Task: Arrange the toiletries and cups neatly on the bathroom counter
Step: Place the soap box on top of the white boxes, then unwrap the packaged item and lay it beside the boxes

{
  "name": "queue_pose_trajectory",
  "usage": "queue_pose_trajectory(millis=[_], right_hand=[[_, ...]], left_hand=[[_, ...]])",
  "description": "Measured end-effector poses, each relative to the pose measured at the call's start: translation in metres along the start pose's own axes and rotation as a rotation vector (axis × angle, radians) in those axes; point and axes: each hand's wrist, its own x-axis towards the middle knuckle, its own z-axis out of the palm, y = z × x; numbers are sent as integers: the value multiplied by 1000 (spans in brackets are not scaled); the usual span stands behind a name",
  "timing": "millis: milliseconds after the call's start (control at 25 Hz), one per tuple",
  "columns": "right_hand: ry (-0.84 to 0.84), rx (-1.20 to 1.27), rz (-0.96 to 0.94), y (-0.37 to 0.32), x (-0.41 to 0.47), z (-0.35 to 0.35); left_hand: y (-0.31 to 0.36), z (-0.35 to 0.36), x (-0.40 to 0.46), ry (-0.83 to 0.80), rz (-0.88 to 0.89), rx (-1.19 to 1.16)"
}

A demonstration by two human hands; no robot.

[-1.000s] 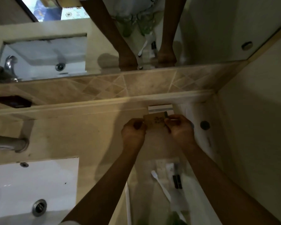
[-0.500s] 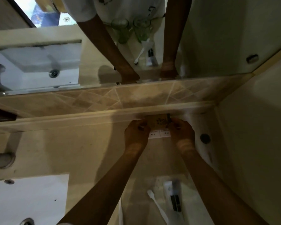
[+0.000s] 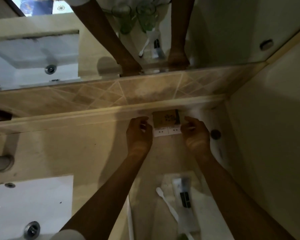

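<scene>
Flanking a small brown cardboard packet (image 3: 165,118) printed with a dark motif, the left hand (image 3: 139,134) and the right hand (image 3: 196,134) sit at its 2 short sides against the back of the beige stone bathroom counter (image 3: 76,149). Fingertips of both hands curl toward the packet's edges; whether they pinch it or only touch it cannot be told through the blur. The packet lies on, or just behind, a flat white carton (image 3: 167,131) with small dark marks, and both are pushed up to the raised ledge (image 3: 93,115) under the patterned tile band (image 3: 102,94).

Handling — the packet looks light, thin and fairly stiff, likely to slide on the smooth stone and to dent at its corners if squeezed. The short edges, taken between thumb and fingertips of each hand, seem the best hold for squaring it to the ledge.

Nearer the viewer lie a white toothbrush (image 3: 166,203) and a clear plastic sachet (image 3: 183,193) holding a white tube with a black label. A round dark drain-like fitting (image 3: 215,134) sits just right of the right hand, and the white sink basin (image 3: 29,205) occupies the lower left. 2 green glass cups (image 3: 137,18) show only in the mirror.

Against the frame 0.5 s earlier, the hands stand slightly wider apart, exposing more of the packet's face, which sits closer to the ledge.
</scene>
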Motion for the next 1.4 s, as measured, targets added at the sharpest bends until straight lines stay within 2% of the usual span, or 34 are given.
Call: queue_pose_trajectory(millis=[40,120,240,360,440,720,1040,1240,1400], right_hand=[[-3,55,-15,5,-12,-8],[-52,-154,-38,19,-41,-24],[-224,-420,36,47,-82,-44],[-316,-487,119,72,-119,-54],[-336,-523,121,80,-138,-59],[-258,-584,37,84,-173,-73],[-227,-520,-179,72,-223,-75],[-258,-515,-196,71,-255,-67],[-171,-454,-112,74,-259,-78]], left_hand=[[-5,-6,-7,1,22,1],[-20,-19,-26,-60,78,54],[-43,-35,-67,-286,182,237],[-55,-43,-117,-565,336,332],[-58,-46,-142,-641,396,344],[-73,-83,-183,-437,377,328],[-105,-138,-237,-258,197,227],[-134,-158,-269,-248,103,212],[-147,-164,-276,-288,63,234]])
